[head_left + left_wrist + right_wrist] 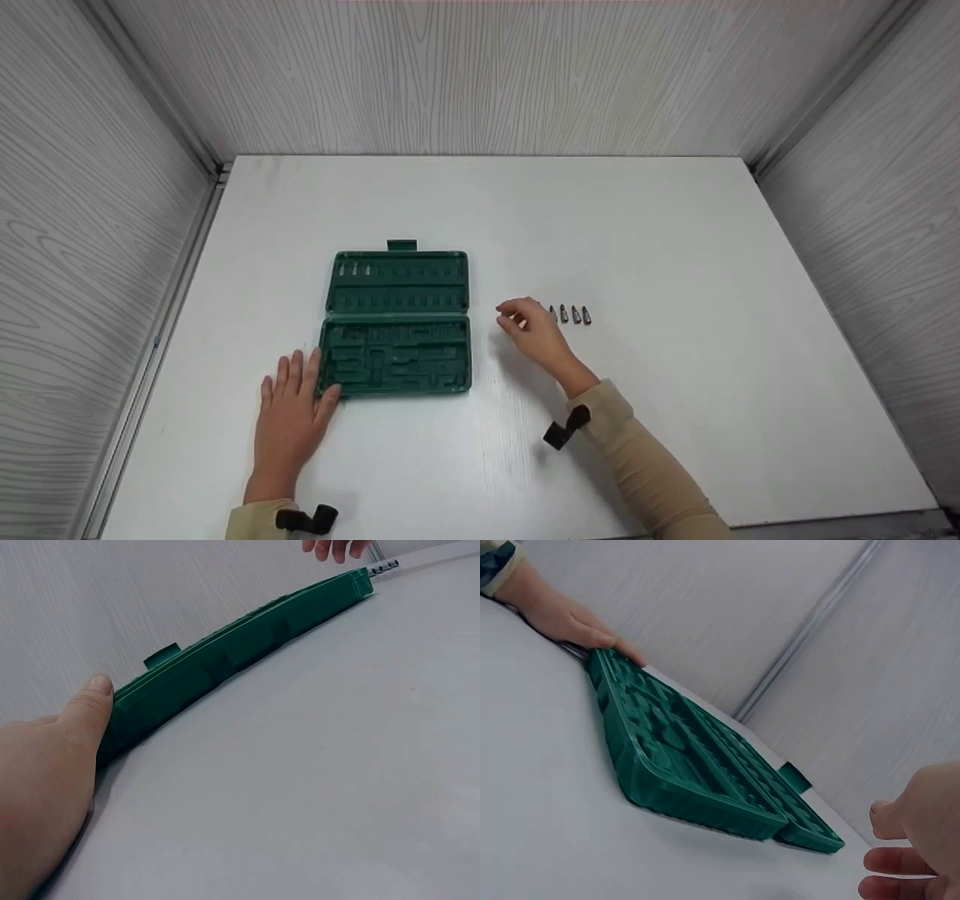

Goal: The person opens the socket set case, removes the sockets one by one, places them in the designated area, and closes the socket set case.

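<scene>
A green plastic tool case [397, 391] lies unfolded on the white table, its lid half away from me. Three small silver bits [355, 269] sit in slots at the lid's upper left. My left hand [289, 420] rests at the case's near left corner, fingers straight along the side and thumb at the front edge. Right of the case hovers my right hand [536, 330], fingers loosely bent, with a gap between thumb and forefinger. Nothing shows between its fingertips in the right wrist view. Just beyond that hand stands a row of several metal bits [576, 315], partly hidden by it.
The case has a latch tab [402, 245] at its far edge and moulded recesses in its near half. Wood-grained panels [480, 75] enclose the white table [675, 247] at the back and both sides. Each wrist carries a small black camera mount [566, 427].
</scene>
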### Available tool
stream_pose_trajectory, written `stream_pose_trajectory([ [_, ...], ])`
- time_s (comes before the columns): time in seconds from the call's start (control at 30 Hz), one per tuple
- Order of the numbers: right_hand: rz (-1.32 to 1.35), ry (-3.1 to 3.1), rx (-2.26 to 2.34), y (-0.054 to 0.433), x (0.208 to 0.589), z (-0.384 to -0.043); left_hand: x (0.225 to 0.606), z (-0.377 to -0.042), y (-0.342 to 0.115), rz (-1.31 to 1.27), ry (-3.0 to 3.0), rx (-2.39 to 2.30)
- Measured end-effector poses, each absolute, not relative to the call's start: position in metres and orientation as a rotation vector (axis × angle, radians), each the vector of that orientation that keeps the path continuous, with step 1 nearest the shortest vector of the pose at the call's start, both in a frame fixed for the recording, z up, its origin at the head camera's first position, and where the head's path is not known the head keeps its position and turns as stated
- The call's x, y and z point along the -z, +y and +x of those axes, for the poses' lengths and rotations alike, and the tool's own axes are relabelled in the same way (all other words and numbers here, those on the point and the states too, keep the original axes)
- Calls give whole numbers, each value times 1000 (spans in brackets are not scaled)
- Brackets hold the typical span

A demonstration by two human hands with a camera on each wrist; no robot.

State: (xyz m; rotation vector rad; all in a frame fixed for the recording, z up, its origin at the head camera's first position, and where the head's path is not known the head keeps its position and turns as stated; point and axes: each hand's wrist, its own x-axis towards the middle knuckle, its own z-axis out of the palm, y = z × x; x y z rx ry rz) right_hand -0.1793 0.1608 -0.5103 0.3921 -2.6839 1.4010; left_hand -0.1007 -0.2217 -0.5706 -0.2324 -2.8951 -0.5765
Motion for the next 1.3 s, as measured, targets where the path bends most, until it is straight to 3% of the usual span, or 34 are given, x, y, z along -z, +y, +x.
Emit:
stream_pose_trajectory([
  [0.4,648,-2694,-1421,109,510,-185,570,-101,-220,-231,-2900,576],
  [1.3,711,-2870,-1039,1,501,-248,568,-101,-221,-197,-2921,545],
])
